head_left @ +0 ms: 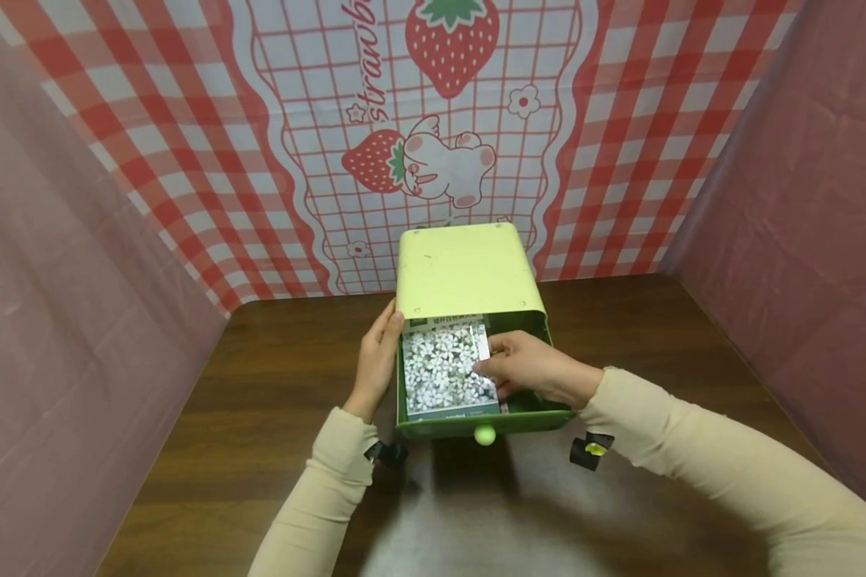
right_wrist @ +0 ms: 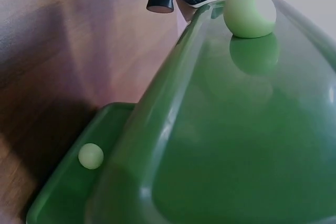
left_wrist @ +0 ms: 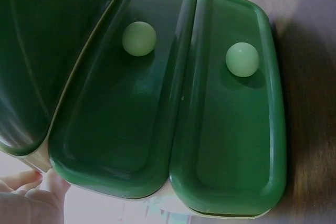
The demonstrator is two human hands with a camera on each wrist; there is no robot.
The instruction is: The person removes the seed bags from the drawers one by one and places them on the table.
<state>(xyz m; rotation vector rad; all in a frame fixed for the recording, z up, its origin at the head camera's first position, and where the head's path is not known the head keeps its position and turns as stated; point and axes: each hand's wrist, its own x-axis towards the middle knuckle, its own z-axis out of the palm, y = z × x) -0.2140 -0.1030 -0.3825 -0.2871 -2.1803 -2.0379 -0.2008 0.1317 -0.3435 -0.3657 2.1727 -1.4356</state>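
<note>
A small drawer cabinet (head_left: pixel 469 268) with a pale yellow-green top has its top drawer (head_left: pixel 530 421) pulled out toward me. Inside the drawer, on its left, lies a flat packet (head_left: pixel 443 369) printed with white flowers and some lettering at its far end. My right hand (head_left: pixel 537 370) reaches into the drawer and pinches the packet's right edge, thumb over the printed face. My left hand (head_left: pixel 377 353) rests against the cabinet's left side, fingertips near its front top corner. In the left wrist view its fingers (left_wrist: pixel 50 184) touch the cabinet's side.
Below the pulled-out drawer are two closed green drawers, a middle one (left_wrist: pixel 115 114) and a lower one (left_wrist: pixel 231 129), each with a round pale knob. The cabinet stands on a dark wooden table (head_left: pixel 260 417), before a checked strawberry cloth (head_left: pixel 317 104). Pink curtains (head_left: pixel 787 200) flank the table.
</note>
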